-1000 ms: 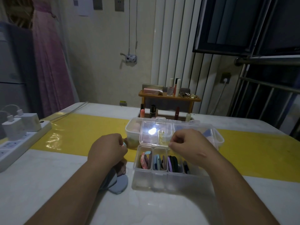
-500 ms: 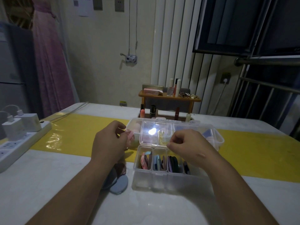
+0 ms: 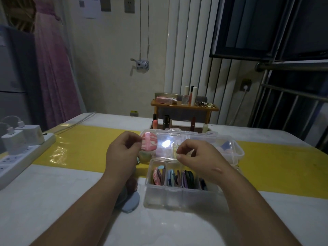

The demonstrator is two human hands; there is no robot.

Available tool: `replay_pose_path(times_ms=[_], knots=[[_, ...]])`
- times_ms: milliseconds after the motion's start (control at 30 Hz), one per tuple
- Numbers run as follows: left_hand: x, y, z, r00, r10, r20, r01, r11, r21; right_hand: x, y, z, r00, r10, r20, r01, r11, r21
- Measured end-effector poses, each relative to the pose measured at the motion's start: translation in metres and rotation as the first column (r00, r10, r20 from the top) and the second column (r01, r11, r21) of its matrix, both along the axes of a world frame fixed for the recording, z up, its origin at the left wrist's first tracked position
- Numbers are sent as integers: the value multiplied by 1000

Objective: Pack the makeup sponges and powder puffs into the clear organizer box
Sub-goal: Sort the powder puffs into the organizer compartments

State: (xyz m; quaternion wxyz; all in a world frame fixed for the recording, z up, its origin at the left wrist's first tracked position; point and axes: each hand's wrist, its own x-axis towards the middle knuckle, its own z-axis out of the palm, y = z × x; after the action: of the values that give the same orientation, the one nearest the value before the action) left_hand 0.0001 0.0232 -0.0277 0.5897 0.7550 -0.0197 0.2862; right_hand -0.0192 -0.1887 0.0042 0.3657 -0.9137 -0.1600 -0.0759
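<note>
- The left forearm [image 3: 85, 201] covers most of the pile on the tabletop [image 3: 44, 192]; only a blue-grey puff [image 3: 132, 201] pokes out.
- The right hand [image 3: 200, 158] hides the organizer box's [image 3: 177, 197] rightmost compartment. Its curled fingers meet the raised lid [image 3: 164, 148], but I cannot tell whether they grip it.
- The left hand [image 3: 122, 153], apart from the right, pinches a pink marbled puff [image 3: 149, 143] just left of the lid.

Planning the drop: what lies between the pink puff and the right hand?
The box's open clear lid, lit by glare, stands between pink puff and right hand; head view.
</note>
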Motion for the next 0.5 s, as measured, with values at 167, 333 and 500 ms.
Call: replay_pose_path(times_ms=[167,333,500], knots=[[-1,-4,0,985,-167,-45,166,986,-32,-3,6,3,995,86,-53,-83,994,69],[-4,-9,3,963,-261,-66,261,965,-7,-6,10,4,993,108,-47,-104,992,75],[-5,-10,2,960,-268,-81,274,960,62,-4,4,7,999,34,7,-34,991,131]])
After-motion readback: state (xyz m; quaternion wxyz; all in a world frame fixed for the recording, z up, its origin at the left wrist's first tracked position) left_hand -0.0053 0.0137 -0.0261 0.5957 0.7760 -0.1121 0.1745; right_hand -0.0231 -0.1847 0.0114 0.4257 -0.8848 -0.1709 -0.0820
